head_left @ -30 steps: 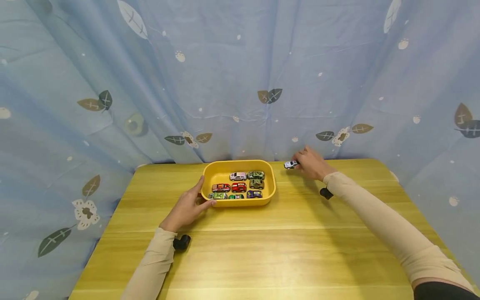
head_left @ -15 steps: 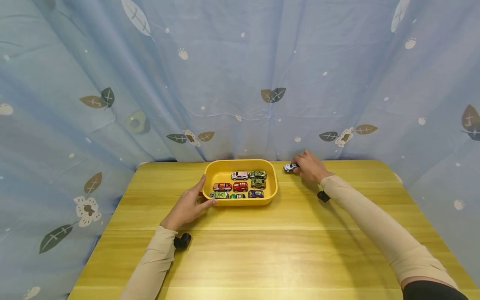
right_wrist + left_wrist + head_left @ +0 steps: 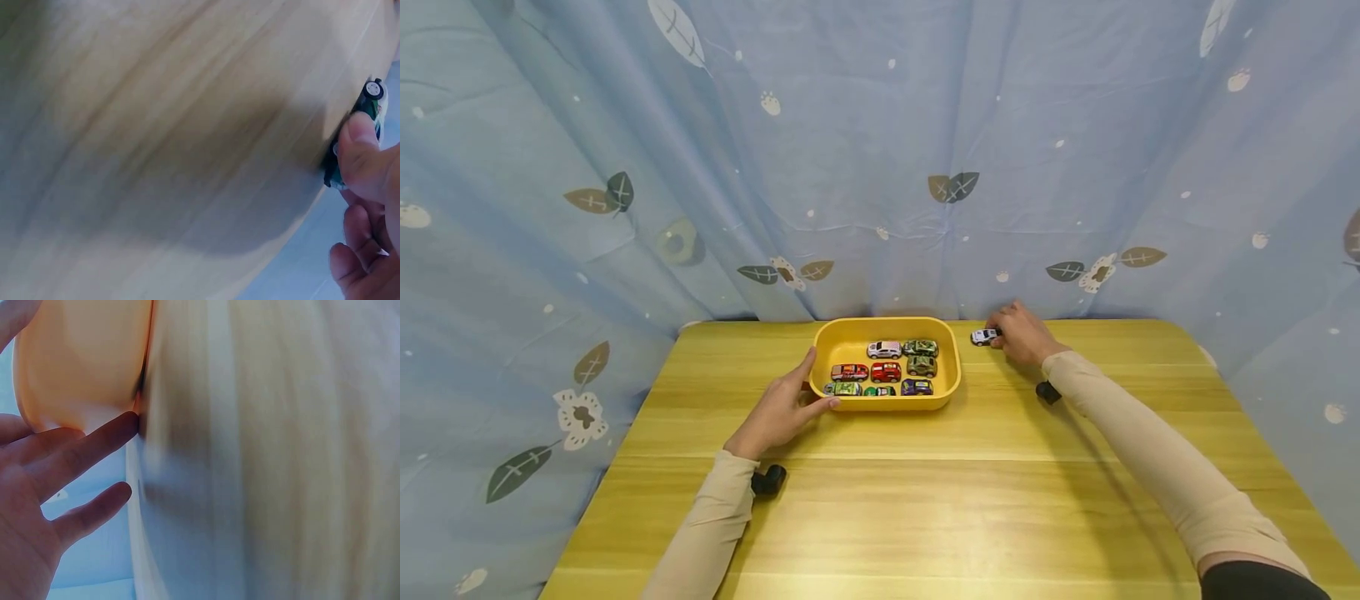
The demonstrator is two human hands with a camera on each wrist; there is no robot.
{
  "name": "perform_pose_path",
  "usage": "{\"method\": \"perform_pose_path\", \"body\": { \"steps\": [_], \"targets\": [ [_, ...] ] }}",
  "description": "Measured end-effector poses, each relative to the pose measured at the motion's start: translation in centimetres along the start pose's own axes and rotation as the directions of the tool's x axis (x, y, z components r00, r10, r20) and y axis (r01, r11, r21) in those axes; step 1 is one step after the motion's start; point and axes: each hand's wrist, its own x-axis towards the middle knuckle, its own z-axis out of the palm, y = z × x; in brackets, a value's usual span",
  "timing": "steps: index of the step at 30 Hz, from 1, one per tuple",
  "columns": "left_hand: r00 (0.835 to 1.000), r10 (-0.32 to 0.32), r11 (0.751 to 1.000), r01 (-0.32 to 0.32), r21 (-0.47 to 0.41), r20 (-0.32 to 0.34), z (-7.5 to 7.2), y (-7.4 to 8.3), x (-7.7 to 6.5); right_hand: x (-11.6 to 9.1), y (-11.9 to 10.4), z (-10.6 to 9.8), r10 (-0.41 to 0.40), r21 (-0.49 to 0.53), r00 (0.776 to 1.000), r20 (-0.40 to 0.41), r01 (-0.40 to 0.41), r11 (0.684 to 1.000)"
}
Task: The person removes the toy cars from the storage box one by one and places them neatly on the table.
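Observation:
In the head view a yellow plastic tray [image 3: 951,367] stands at the far middle of the table, with several small toy cars lying in it, among them a red one [image 3: 886,372] and a purple one [image 3: 917,387]. My left hand [image 3: 778,412] rests against its left end, thumb at the front rim. The left wrist view shows straight, spread fingers [image 3: 81,456] beside the tray's outer wall [image 3: 87,362]. To the right of the tray, my right hand [image 3: 1022,333] pinches a white toy car [image 3: 982,337]. Its dark underside and wheels show beside my thumb in the right wrist view.
The wooden table [image 3: 925,508] ends just behind the tray. A blue patterned curtain [image 3: 880,167] hangs along that far edge and down both sides. Each wrist wears a small black camera, such as the left one [image 3: 769,481].
My right hand has lowered the white toy car slightly toward the table. The left hand keeps its place at the tray. The whole head view has shifted a little.

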Motion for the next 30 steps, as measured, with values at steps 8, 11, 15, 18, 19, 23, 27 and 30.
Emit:
{"method": "perform_pose_path", "body": {
  "steps": [8,11,15,18,19,23,27,30],
  "targets": [
    [1.000,0.003,1.000,-0.003,-0.009,0.002,-0.2,0.1,0.1,0.1,0.1,-0.5,-0.005,0.015,1.000,0.005,0.005,1.000],
    [1.000,0.004,1.000,-0.004,0.002,0.002,-0.2,0.1,0.1,0.2,0.2,-0.5,-0.026,0.005,1.000,0.002,0.026,1.000],
    [1.000,0.002,1.000,-0.001,-0.001,0.004,-0.1,0.2,0.0,0.1,0.3,-0.6,-0.034,0.018,0.999,0.012,0.034,0.999],
    [1.000,-0.005,1.000,0.005,-0.007,0.003,-0.1,0.3,0.0,0.2,0.4,-0.7,-0.031,0.037,0.999,0.025,0.030,0.999],
    [1.000,-0.007,1.000,0.007,-0.006,0.002,-0.1,0.4,0.0,0.2,0.5,-0.8,-0.029,0.042,0.999,0.030,0.028,0.999],
    [1.000,-0.013,1.000,0.013,-0.003,0.001,-0.1,0.5,0.0,0.2,0.7,-0.8,-0.023,0.047,0.999,0.046,0.021,0.999],
    [1.000,-0.015,1.000,0.015,-0.004,0.007,-0.2,0.4,0.0,0.2,0.8,-0.9,-0.019,0.024,0.998,0.068,0.017,1.000],
    [1.000,-0.016,1.000,0.016,-0.006,0.008,-0.2,0.0,0.0,0.3,0.2,-1.3,-0.019,0.018,0.997,0.078,0.017,1.000]
  ]
}}
